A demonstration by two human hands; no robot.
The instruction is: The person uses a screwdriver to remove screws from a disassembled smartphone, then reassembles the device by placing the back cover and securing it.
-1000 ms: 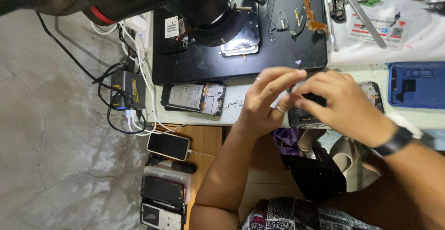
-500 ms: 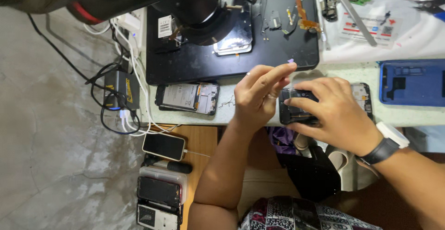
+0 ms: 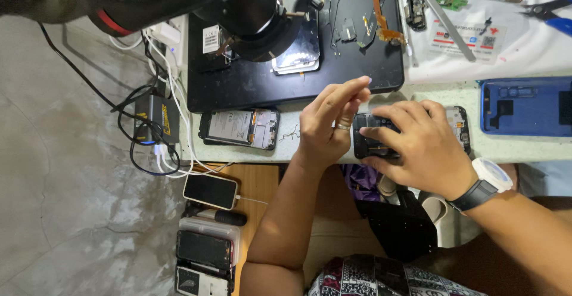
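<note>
Opened phone (image 3: 370, 136), back off and dark insides showing, lying at the near edge of the pale tabletop (image 3: 429, 91), just in front of the black work mat (image 3: 298, 84). Pinned and gripped there by the right hand (image 3: 424, 148), fingers spread over its top and thumb along its near side; white-faced wristwatch (image 3: 492, 179) on that wrist. Left hand (image 3: 329, 126), ringed, raised at the phone's left end with fingers straight and close together, tips above the mat's edge. Whether something tiny sits pinched between thumb and fingers: impossible to tell.

Step in hand, judging by the pose: fine work on the phone's exposed inside, one hand steadying, the other placing or lifting a small part. Seemingly mid-way, with the back not yet on. Next move, at a guess, calling for a firm hold from the right hand and a light, exact touch from the left, since anything small could easily slip onto the cluttered tabletop.

Round about: a second opened phone (image 3: 241, 128) to the left, well apart; a blue phone frame (image 3: 524, 106) to the right; orange flex cable (image 3: 381, 16) and loose parts on the mat; a large dark lens (image 3: 253, 13) overhanging it; blue-handled pliers (image 3: 551, 14) at the far right corner; a charging phone (image 3: 210, 190) lower left.
</note>
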